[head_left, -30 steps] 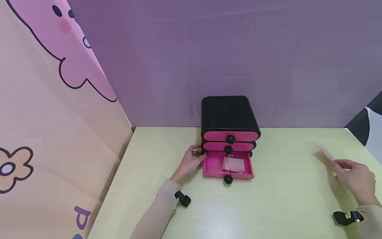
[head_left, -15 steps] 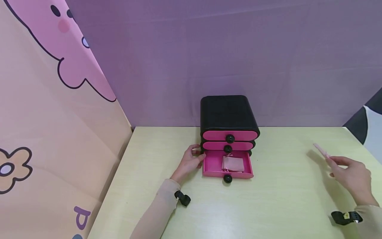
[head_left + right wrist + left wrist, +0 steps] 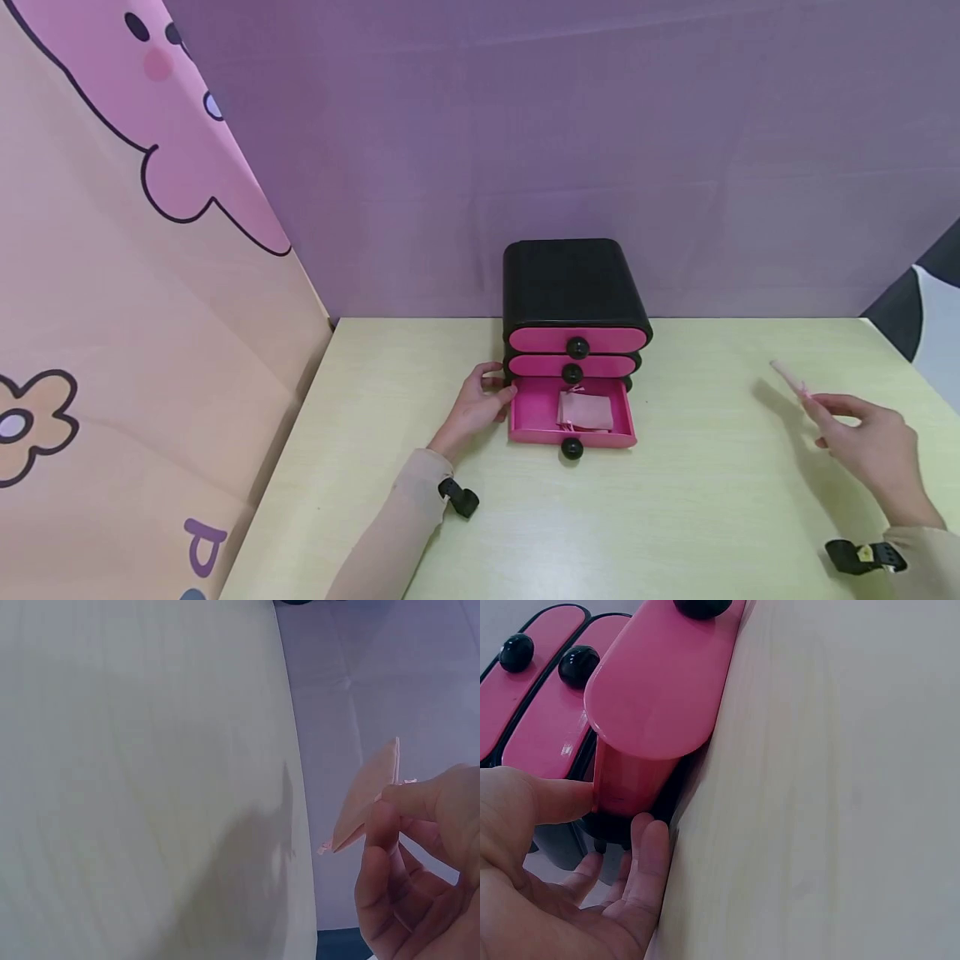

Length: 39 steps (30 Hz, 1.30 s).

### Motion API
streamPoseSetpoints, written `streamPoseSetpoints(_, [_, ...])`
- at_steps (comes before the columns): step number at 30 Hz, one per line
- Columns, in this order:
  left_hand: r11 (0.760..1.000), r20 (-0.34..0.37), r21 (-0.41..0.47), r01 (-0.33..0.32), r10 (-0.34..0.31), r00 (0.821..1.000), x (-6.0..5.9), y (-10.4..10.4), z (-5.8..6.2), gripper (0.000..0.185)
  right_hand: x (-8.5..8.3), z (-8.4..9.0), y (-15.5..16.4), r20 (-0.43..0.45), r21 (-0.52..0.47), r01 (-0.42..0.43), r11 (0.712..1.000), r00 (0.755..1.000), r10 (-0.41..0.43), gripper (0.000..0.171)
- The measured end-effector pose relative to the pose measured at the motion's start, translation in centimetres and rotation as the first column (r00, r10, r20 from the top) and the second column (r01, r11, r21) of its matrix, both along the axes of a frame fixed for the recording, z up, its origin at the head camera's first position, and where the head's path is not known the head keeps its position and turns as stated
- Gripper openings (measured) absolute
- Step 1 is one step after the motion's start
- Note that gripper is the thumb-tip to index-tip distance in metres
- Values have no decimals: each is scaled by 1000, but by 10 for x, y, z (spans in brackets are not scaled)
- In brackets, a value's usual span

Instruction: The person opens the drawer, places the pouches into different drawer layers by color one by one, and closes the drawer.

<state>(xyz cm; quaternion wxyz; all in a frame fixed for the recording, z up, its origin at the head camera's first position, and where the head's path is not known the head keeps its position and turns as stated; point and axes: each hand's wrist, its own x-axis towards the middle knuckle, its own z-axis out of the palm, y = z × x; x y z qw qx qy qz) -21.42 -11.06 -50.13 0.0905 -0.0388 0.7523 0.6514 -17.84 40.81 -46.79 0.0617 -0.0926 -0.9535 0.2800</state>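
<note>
A small black chest (image 3: 570, 287) with three pink drawers stands at the back of the pale table (image 3: 675, 517). Its bottom drawer (image 3: 572, 433) (image 3: 656, 697) is pulled out, and a pink pouch (image 3: 586, 411) lies in it. My left hand (image 3: 480, 407) (image 3: 592, 855) rests against the chest's left side by that drawer, thumb on the drawer's side wall. Above the table on the right, my right hand (image 3: 862, 437) (image 3: 416, 847) pinches a second flat pink pouch (image 3: 789, 379) (image 3: 367, 799) between thumb and fingers.
A purple cloth backdrop (image 3: 600, 125) hangs behind the table. A peach curtain with cartoon prints (image 3: 135, 333) closes off the left side. Black knobs (image 3: 576, 347) stick out from the drawer fronts. Bare tabletop lies between the chest and my right hand.
My right hand has carried the pink pouch a little to the left, toward the chest. The left hand and the pulled-out drawer have stayed put.
</note>
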Motion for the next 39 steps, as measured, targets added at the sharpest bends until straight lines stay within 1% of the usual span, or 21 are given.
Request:
streamPoseSetpoints(4, [1000,-6,-1,3,-3,1000,0,0,-1,55,2,0,-6,4,-8,-1,1000,1000,1,65])
streamPoseSetpoints(8, [1000,-6,1,4,-4,1000,1,0,-1,55,5,-2,-13,-7,-22,-21,1000,1000,21,64])
streamPoseSetpoints(14, [1000,-6,9,2,-2,1000,2,0,0,54,9,-4,-24,-50,-37,-59,998,997,58,61])
streamPoseSetpoints(22, [1000,-6,4,1,-1,1000,2,0,2,54,12,-5,-36,-91,-53,-98,994,992,93,52])
streamPoseSetpoints(27, [1000,-7,5,-2,2,1000,2,1,1,54,15,-3,-48,-110,-65,-119,991,988,111,48])
streamPoseSetpoints(34, [1000,-6,15,-2,2,1000,1,0,-1,53,19,-4,-65,-120,-52,-162,985,981,154,43])
streamPoseSetpoints(39, [1000,-3,9,1,-1,1000,0,0,-1,54,20,-2,-75,-148,-63,-189,980,973,178,38])
